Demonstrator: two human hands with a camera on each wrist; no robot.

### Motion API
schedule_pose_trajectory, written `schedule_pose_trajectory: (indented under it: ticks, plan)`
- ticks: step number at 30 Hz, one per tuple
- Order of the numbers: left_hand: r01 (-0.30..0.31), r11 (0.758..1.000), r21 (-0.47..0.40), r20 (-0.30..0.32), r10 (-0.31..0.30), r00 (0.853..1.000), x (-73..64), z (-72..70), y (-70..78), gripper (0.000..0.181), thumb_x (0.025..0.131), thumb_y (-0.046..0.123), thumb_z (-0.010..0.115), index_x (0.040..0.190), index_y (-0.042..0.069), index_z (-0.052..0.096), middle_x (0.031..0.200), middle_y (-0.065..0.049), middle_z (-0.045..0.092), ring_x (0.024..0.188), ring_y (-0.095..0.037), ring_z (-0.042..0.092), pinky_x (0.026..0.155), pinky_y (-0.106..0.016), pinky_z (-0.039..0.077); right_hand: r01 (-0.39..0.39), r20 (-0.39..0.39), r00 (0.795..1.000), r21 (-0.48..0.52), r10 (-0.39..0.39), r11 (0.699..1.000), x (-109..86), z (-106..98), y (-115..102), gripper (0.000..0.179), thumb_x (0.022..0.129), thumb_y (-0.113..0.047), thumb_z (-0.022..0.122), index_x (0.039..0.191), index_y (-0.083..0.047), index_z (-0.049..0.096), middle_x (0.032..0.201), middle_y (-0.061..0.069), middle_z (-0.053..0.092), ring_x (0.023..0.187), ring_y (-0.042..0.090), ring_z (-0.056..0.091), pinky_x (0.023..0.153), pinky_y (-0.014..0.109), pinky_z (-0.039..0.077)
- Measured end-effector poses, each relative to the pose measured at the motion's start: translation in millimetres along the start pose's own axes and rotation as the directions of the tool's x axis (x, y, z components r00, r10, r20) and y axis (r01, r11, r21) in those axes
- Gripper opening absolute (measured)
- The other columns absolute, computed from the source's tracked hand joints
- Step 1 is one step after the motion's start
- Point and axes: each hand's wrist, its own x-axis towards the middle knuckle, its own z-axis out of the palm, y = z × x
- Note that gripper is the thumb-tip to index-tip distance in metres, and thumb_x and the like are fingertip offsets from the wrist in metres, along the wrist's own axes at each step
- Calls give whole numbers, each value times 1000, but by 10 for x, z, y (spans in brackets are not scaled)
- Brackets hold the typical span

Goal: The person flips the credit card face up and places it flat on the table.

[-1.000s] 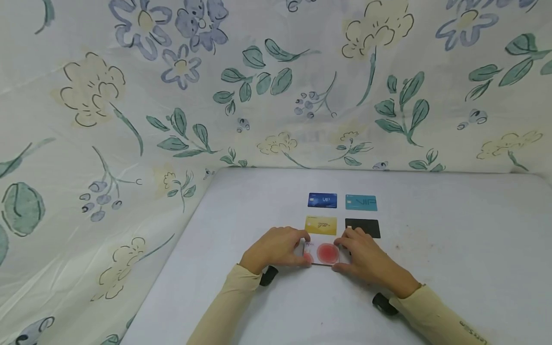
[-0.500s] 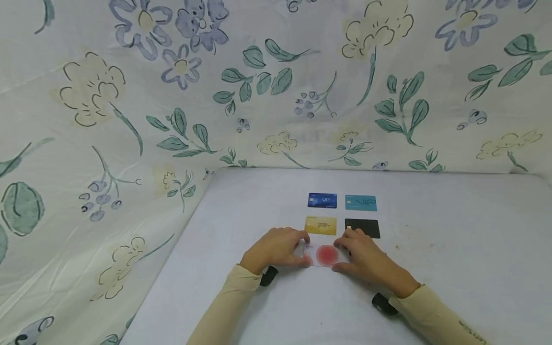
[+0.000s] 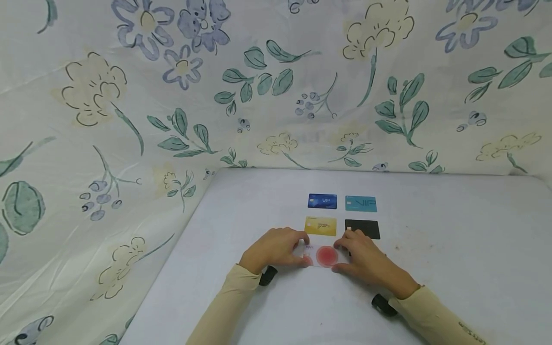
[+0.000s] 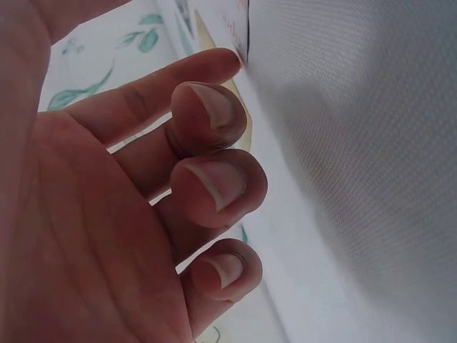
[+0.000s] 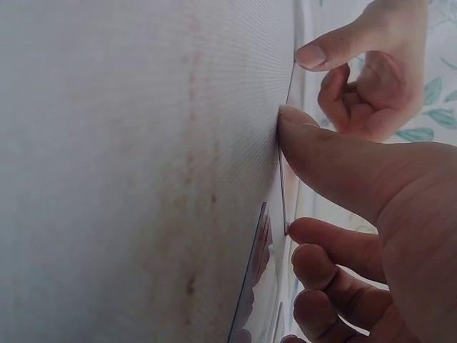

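A white card with a large red circle (image 3: 327,256) lies on the white table, nearest the person in the group of cards. At its left end, my left hand (image 3: 278,247) pinches it between thumb and index finger. The thumb and index finger of my right hand (image 3: 366,258) grip its right end. In the right wrist view, the card shows as a thin edge (image 5: 283,186) between the right thumb and index finger. Only a corner of it (image 4: 235,21) shows in the left wrist view, where the other left fingers curl loosely.
Beyond the hands lie a gold card (image 3: 321,226), a black card (image 3: 366,228) partly behind the right fingers, a blue VIP card (image 3: 322,201) and a teal VIP card (image 3: 361,203). Another card (image 5: 253,279) lies beneath the right hand. Floral cloth (image 3: 241,110) hangs behind.
The near edge of the red-circle card, dark and visible a second ago, has settled down and the card lies flatter. Both hands stay in place.
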Motion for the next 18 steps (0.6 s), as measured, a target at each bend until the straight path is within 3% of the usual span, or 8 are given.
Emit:
schedule_pose_trajectory:
  ticks: [8, 12, 18]
  plan:
    - [11, 1000, -20, 12, -11, 1000, 1, -9, 10, 52, 86, 55, 76, 127, 24, 67, 90, 4, 59, 84, -13, 55, 74, -29, 46, 0, -1, 1000, 7, 0, 1000, -6, -33, -5, 51, 77, -34, 92, 120, -11, 74, 110, 2, 66, 104, 20, 53, 102, 47, 53]
    - [5, 999, -36, 14, -4, 1000, 1, -3, 12, 54, 86, 56, 77, 128, 24, 67, 88, 4, 58, 82, -12, 54, 72, -28, 46, 12, -11, 1000, 8, -12, 1000, -12, -87, 18, 49, 80, -34, 90, 120, -12, 74, 104, -1, 64, 103, 18, 51, 96, 43, 52]
    - [-50, 997, -61, -58, 46, 997, 2, -17, 5, 55, 86, 56, 78, 128, 23, 66, 79, 7, 54, 73, -9, 52, 64, -24, 40, 64, -64, 996, 24, -62, 998, -32, -246, 48, 45, 86, -33, 84, 123, -10, 72, 104, 1, 63, 105, 20, 53, 94, 44, 53]
